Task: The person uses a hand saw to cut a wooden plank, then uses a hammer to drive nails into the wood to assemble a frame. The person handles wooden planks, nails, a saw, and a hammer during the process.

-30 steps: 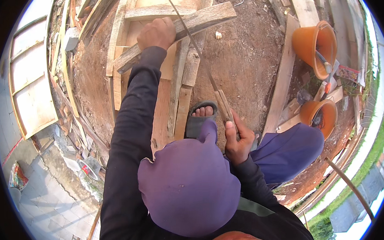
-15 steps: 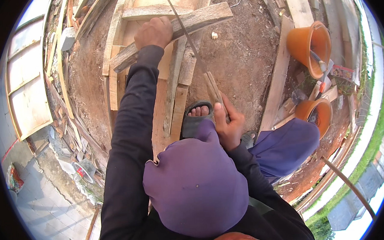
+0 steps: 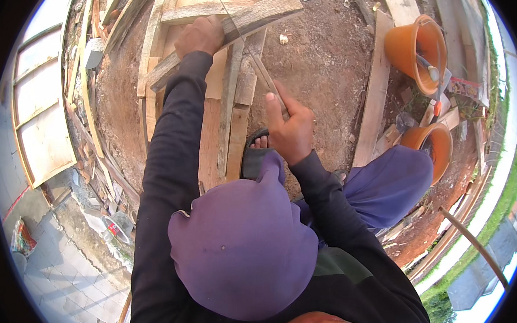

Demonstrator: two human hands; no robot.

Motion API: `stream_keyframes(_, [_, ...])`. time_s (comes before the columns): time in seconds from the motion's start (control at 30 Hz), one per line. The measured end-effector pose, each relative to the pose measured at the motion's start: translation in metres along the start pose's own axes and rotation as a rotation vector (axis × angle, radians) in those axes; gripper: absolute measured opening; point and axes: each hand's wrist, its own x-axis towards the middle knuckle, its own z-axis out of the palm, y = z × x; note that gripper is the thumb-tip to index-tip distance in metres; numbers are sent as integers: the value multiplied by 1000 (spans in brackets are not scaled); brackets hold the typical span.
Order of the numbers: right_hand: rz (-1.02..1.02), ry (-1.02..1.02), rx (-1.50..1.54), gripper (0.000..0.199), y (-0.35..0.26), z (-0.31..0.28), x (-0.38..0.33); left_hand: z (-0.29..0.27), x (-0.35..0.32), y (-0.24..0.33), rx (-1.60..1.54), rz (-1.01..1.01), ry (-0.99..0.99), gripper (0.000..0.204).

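Observation:
A rough wooden beam lies slantwise over a timber frame. My left hand is wrapped around the beam left of its middle, pressing it from above. My right hand grips the wooden handle of a handsaw, thumb along the handle. The thin saw blade, seen nearly edge-on, crosses the beam just right of my left hand and runs on past its far edge. How deep the blade sits in the wood I cannot tell. One sandalled foot is beside the frame.
Two orange buckets lie tipped at the right, near an orange-handled tool. A long plank lies on the dirt this side of them. Scrap wood and a panelled board are on the left.
My right hand has pushed the saw forward and slightly left, so its handle is now closer to the beam. My left hand still holds the beam.

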Motion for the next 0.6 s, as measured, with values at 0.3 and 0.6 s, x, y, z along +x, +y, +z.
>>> stream_keyframes(0.3, [-112, -4, -77, 42, 41, -55, -94, -4, -1, -3, -1, -3, 48, 60])
stream_keyframes(0.6, [-32, -28, 6, 42, 32, -32, -67, -1, 0, -10, 11, -20, 1, 59])
